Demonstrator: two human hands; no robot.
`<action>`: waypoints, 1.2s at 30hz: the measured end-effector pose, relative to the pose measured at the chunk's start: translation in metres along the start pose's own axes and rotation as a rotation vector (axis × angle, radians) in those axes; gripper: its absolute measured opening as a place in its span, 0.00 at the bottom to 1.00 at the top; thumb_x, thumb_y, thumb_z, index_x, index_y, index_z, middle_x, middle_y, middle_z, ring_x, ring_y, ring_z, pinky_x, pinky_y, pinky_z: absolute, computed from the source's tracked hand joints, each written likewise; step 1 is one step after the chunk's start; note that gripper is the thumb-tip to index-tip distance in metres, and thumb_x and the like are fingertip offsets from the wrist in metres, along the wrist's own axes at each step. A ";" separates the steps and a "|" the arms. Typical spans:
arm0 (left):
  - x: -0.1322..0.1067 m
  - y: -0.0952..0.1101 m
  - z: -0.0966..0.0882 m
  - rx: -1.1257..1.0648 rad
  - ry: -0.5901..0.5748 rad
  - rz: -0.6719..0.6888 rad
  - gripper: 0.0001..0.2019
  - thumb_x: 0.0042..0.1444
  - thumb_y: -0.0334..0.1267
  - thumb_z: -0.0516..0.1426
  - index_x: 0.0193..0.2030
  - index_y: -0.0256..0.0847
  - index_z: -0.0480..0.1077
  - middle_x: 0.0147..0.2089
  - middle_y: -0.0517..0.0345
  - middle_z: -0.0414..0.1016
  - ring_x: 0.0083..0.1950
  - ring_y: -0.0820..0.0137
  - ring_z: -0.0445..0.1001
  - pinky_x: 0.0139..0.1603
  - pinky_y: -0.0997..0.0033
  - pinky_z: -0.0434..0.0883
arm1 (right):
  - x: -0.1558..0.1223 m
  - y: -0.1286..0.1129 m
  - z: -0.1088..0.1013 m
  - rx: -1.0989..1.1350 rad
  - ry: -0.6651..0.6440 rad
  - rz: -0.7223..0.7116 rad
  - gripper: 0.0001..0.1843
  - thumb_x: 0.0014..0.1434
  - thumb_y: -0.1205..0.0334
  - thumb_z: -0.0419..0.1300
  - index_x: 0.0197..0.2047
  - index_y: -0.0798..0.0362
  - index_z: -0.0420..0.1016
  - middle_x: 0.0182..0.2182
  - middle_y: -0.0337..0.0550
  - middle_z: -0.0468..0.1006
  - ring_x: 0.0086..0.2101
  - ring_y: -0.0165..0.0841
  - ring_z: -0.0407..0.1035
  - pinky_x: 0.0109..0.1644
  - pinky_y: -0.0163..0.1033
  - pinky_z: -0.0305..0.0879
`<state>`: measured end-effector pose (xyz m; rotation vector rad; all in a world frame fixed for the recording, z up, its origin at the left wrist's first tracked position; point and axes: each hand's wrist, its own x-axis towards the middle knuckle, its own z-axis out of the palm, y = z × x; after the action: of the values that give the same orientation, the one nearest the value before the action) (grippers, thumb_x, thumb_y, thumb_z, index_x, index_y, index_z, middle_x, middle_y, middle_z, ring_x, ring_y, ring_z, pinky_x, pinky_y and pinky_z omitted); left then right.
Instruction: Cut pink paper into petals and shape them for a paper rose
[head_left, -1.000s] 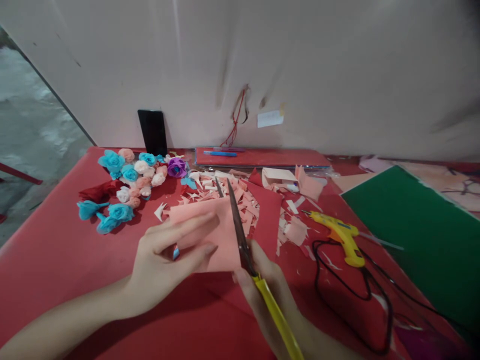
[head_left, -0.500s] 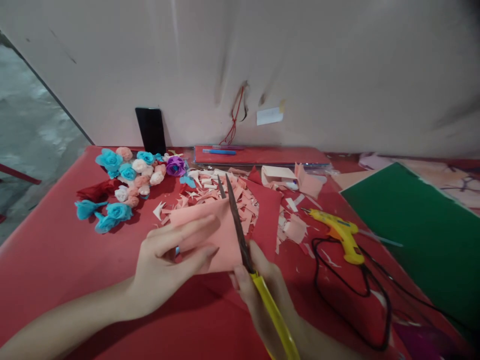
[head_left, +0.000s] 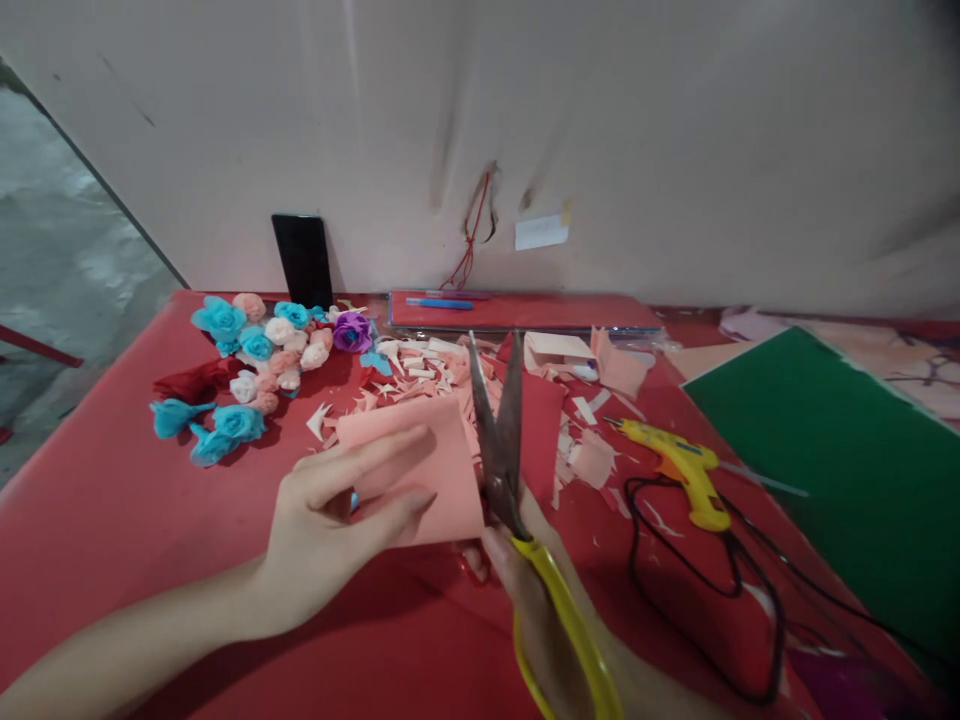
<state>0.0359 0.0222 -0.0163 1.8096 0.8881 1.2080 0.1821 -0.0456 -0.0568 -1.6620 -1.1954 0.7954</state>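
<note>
My left hand grips a pink square of paper, its fingers on top and the thumb along the lower part. Part of the sheet lies hidden under the fingers. In my right hand is a pair of scissors with yellow handles. The dark blades are spread apart and point away from me, just right of the paper's right edge. Behind the paper lies a heap of pink and white paper scraps.
Blue, pink, white and purple paper flowers lie at the left, below a phone leaning on the wall. On the right are a yellow glue gun with its black cord and a green sheet. Pens rest at the back.
The scissors have moved right, off the paper's right edge, and their blades have spread wider. The right hand has shifted right with them. The left hand and paper have hardly moved.
</note>
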 end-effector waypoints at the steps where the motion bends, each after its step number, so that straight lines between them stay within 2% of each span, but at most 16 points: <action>1: 0.000 0.000 0.000 0.007 0.004 0.003 0.18 0.43 0.29 0.62 0.43 0.50 0.73 0.38 0.65 0.78 0.34 0.70 0.77 0.31 0.80 0.75 | 0.001 0.002 0.001 0.006 -0.018 0.017 0.11 0.54 0.56 0.50 0.23 0.48 0.65 0.10 0.33 0.64 0.12 0.28 0.62 0.15 0.30 0.58; 4: 0.001 0.000 0.000 0.019 0.004 -0.009 0.19 0.43 0.28 0.62 0.43 0.50 0.72 0.39 0.66 0.78 0.35 0.71 0.77 0.33 0.81 0.74 | -0.001 0.000 0.001 0.041 -0.068 0.073 0.06 0.53 0.56 0.52 0.32 0.48 0.66 0.18 0.36 0.72 0.18 0.31 0.68 0.20 0.31 0.64; 6: 0.000 0.001 0.000 0.033 0.002 -0.023 0.20 0.43 0.28 0.61 0.44 0.49 0.72 0.39 0.66 0.78 0.34 0.71 0.77 0.32 0.82 0.74 | -0.004 -0.007 -0.001 0.057 -0.091 0.097 0.09 0.54 0.57 0.52 0.38 0.49 0.64 0.25 0.38 0.75 0.23 0.31 0.70 0.25 0.31 0.67; 8: 0.000 0.001 0.000 0.043 -0.002 -0.030 0.21 0.43 0.28 0.61 0.45 0.50 0.71 0.39 0.66 0.78 0.32 0.72 0.77 0.29 0.83 0.74 | -0.006 -0.016 -0.003 0.067 -0.118 0.109 0.11 0.54 0.57 0.52 0.40 0.50 0.63 0.27 0.40 0.75 0.25 0.31 0.71 0.28 0.32 0.67; 13: -0.001 -0.001 0.000 0.025 -0.033 -0.026 0.22 0.44 0.28 0.61 0.47 0.50 0.70 0.43 0.65 0.76 0.39 0.69 0.77 0.34 0.80 0.75 | -0.006 -0.027 -0.006 0.013 -0.184 0.145 0.10 0.52 0.56 0.49 0.37 0.51 0.62 0.22 0.38 0.72 0.23 0.31 0.69 0.29 0.33 0.67; 16: 0.000 -0.001 0.001 0.030 -0.046 -0.037 0.21 0.44 0.29 0.61 0.47 0.48 0.70 0.41 0.63 0.77 0.36 0.69 0.77 0.31 0.79 0.75 | -0.006 -0.023 -0.007 -0.015 -0.148 0.217 0.09 0.52 0.55 0.50 0.34 0.51 0.61 0.22 0.38 0.71 0.23 0.30 0.68 0.27 0.31 0.66; 19: 0.000 -0.001 0.002 0.022 -0.060 -0.033 0.20 0.44 0.29 0.61 0.46 0.47 0.71 0.42 0.61 0.77 0.38 0.67 0.77 0.34 0.77 0.76 | -0.008 -0.018 -0.009 -0.030 -0.124 0.255 0.07 0.53 0.56 0.50 0.32 0.51 0.61 0.20 0.37 0.70 0.21 0.29 0.66 0.22 0.29 0.63; 23: -0.001 -0.001 0.002 -0.004 -0.078 -0.026 0.20 0.45 0.28 0.61 0.46 0.47 0.70 0.43 0.62 0.76 0.42 0.66 0.76 0.39 0.76 0.75 | -0.010 -0.020 -0.012 -0.045 -0.121 0.249 0.08 0.52 0.56 0.50 0.30 0.51 0.60 0.18 0.35 0.68 0.19 0.28 0.64 0.21 0.29 0.61; 27: -0.001 -0.002 0.001 0.012 -0.082 -0.026 0.20 0.44 0.28 0.61 0.46 0.48 0.70 0.43 0.62 0.77 0.41 0.68 0.76 0.37 0.78 0.75 | -0.008 -0.032 -0.012 -0.068 -0.118 0.248 0.07 0.52 0.57 0.50 0.29 0.51 0.59 0.17 0.35 0.67 0.19 0.28 0.65 0.19 0.28 0.59; 32: -0.001 -0.001 0.001 0.025 -0.076 -0.023 0.19 0.44 0.28 0.61 0.45 0.46 0.71 0.42 0.61 0.77 0.39 0.68 0.77 0.35 0.78 0.76 | -0.005 -0.045 -0.006 -0.104 -0.054 0.207 0.07 0.51 0.61 0.48 0.33 0.51 0.63 0.16 0.36 0.66 0.19 0.29 0.66 0.20 0.28 0.60; 36: 0.000 -0.002 0.002 0.021 -0.072 -0.018 0.19 0.44 0.28 0.61 0.45 0.48 0.71 0.40 0.63 0.78 0.37 0.70 0.77 0.34 0.79 0.75 | -0.002 -0.046 -0.008 -0.083 -0.071 0.197 0.09 0.54 0.58 0.48 0.34 0.52 0.64 0.18 0.37 0.67 0.16 0.27 0.62 0.16 0.28 0.54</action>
<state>0.0374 0.0222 -0.0185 1.8461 0.8770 1.1185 0.1722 -0.0452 -0.0112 -1.8539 -1.1378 0.9442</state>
